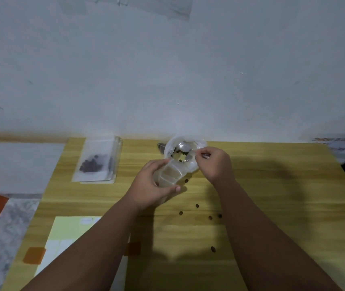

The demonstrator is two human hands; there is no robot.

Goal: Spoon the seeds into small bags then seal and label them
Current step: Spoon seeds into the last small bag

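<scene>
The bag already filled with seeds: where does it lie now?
In the head view, the filled bag lies flat at the table's far left corner, left of the left hand.

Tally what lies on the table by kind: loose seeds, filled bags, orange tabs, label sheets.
Loose seeds: 6
Filled bag: 1
Orange tabs: 2
Label sheet: 1
Total: 10

Dim soft light, arm shadows, blurred edges
</scene>
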